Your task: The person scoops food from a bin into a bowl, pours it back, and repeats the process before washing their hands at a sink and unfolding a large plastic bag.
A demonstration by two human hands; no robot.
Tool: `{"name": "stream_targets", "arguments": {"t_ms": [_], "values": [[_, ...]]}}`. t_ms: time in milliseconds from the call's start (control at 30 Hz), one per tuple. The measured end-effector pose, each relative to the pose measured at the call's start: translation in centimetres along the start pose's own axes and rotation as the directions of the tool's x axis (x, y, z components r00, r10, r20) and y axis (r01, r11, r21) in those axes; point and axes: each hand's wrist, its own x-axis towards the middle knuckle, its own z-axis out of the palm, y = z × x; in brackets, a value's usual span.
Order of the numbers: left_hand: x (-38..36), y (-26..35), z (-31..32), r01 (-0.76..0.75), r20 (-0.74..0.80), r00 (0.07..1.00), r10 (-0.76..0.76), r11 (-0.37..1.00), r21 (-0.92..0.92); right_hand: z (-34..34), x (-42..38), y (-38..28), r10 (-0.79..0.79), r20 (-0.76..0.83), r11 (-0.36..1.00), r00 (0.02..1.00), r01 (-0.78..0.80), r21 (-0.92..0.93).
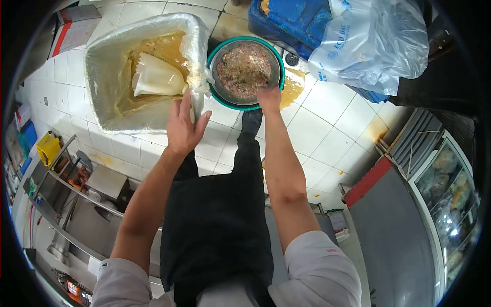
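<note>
My left hand [185, 125] is at the near right corner of a plastic-lined tub [105, 110], its fingertips at the rim and the thumb spread apart. Inside the tub, an off-white plastic scoop [158, 77] lies on a yellowish-brown paste [171, 48]. To the right stands a metal bowl [220, 88] of pinkish minced mixture [245, 69], nested in a green basin [282, 77]. Fingers of my right hand [269, 97] are closed at the near right rim of the metal bowl; the fingertips are partly hidden.
A blue plastic container [291, 23] with a plastic bag [373, 46] over it stands at the back right. Yellowish spill [291, 89] marks the tiled floor [327, 110]. Metal racks [76, 225] are at left, and a glass-doored fridge [445, 184] is at right.
</note>
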Motion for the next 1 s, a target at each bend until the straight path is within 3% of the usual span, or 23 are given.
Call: {"name": "stream_targets", "arguments": {"t_ms": [33, 67, 133, 167, 267, 333, 367, 433, 467, 533, 567, 667, 767, 867, 967, 1000], "values": [[-0.5, 1.1, -0.7, -0.008, -0.04, 0.999, 0.006, 0.999, -0.04, 0.3, 0.7, 0.2, -0.005, 0.021, 1.0, 1.0, 0.005, -0.004], [-1.1, 2.4, -1.0, -0.057, -0.063, 0.997, 0.053, 0.995, -0.076, 1.5, 2.1, 2.0, -0.068, 0.18, 0.982, 0.981, 0.098, -0.163], [-2.4, 3.7, 0.4, -0.128, 0.046, 0.99, 0.136, 0.982, -0.137, 3.9, 3.9, 4.5, -0.093, 0.251, 0.939, 0.963, 0.169, -0.301], [-2.7, 4.1, 1.5, -0.164, 0.095, 0.979, 0.182, 0.972, -0.171, 3.4, 4.1, 4.0, -0.046, 0.254, 0.951, 0.966, 0.12, -0.285], [-1.9, 3.1, 8.0, 0.299, 0.204, 0.949, -0.24, 0.89, -0.344, 1.5, 4.4, 1.7, 0.069, 0.241, 0.965, 0.968, -0.004, -0.261], [-1.3, -0.7, 13.7, 0.457, 0.065, 0.888, -0.456, 0.854, -0.248, 2.4, 4.7, 2.0, 0.089, 0.132, 0.963, 0.987, -0.051, -0.266], [-0.7, -2.0, 15.5, 0.47, 0.039, 0.88, -0.473, 0.857, -0.214, 4.7, 5.6, 3.8, 0.087, 0.035, 0.962, 0.996, -0.075, -0.262], [-0.1, -3.9, 18.0, 0.504, -0.002, 0.86, -0.51, 0.852, -0.141, 6.4, 6.9, 5.2, 0.215, 0.061, 0.969, 0.975, -0.205, -0.136], [0.3, -4.3, 18.4, 0.521, -0.009, 0.85, -0.526, 0.844, -0.127, 6.2, 7.7, 5.6, 0.323, 0.193, 0.946, 0.926, -0.324, -0.028], [0.9, -4.9, 19.1, 0.551, -0.025, 0.831, -0.555, 0.829, -0.099, 6.1, 8.5, 6.4, 0.355, 0.364, 0.914, 0.861, -0.401, 0.056], [0.9, -5.0, 19.1, 0.539, -0.048, 0.835, -0.548, 0.832, -0.128, 6.0, 8.4, 6.7, 0.304, 0.398, 0.934, 0.865, -0.352, 0.051], [1.5, -5.7, 19.9, 0.463, -0.173, 0.853, -0.492, 0.868, -0.18, 5.5, 7.8, 5.7, 0.345, 0.368, 0.897, 0.863, -0.419, 0.143], [2.8, -6.5, 21.8, 0.488, -0.237, 0.84, -0.489, 0.87, -0.064, 2.5, 5.6, 2.6, 0.406, 0.373, 0.851, 0.834, -0.494, 0.178], [3.8, -6.6, 21.6, 0.287, 0.124, 0.92, -0.372, 0.855, 0.432, 0.1, 4.7, 0.2, 0.429, 0.437, 0.814, 0.79, -0.548, 0.191], [3.0, -4.6, 18.7, 0.464, -0.142, 0.872, -0.469, 0.883, -0.066, -0.5, 4.1, -1.2, 0.456, 0.451, 0.777, 0.768, -0.59, 0.219], [2.7, -4.7, 18.7, 0.441, -0.179, 0.879, -0.442, 0.896, -0.048, -0.6, 4.0, -1.3, 0.468, 0.444, 0.765, 0.764, -0.602, 0.228]]}}
